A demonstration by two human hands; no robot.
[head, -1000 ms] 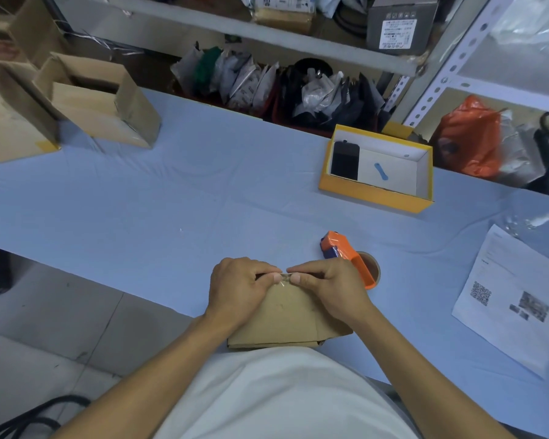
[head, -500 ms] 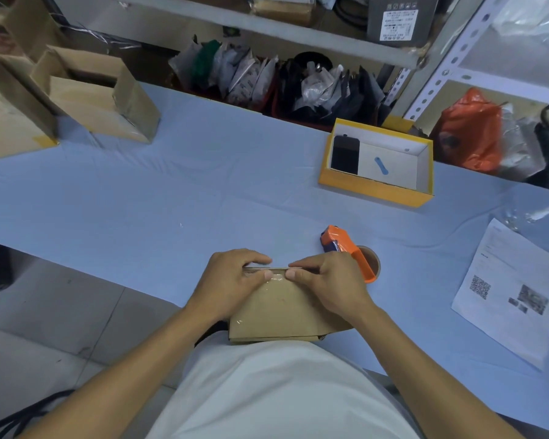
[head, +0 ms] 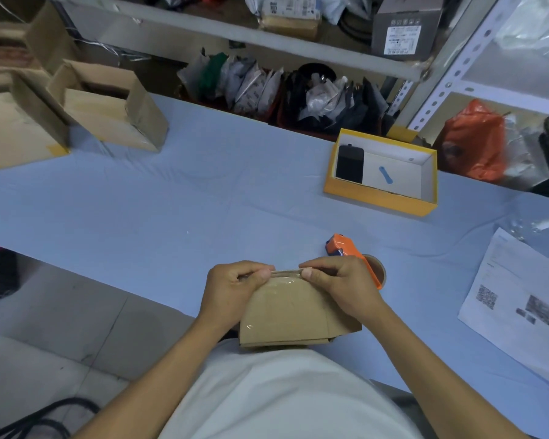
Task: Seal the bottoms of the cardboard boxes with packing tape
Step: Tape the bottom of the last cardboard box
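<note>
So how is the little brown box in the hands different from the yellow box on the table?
The small brown cardboard box is gripped at its top edge by the left hand and the right hand; the yellow-sided open box sits alone on the blue table. The brown one is closed, with shiny tape on it; the yellow one is open, with a black phone-like slab inside. Both are rectangular.

Three brown cardboard boxes are counted on the counter: one (head: pixel 286 315) at the near edge, two (head: pixel 108 112) (head: pixel 10 128) at the far left. One orange tape dispenser (head: pixel 352 255), one yellow box (head: pixel 381 198) and one printed sheet (head: pixel 520 305) are counted toward the right edge.
</note>
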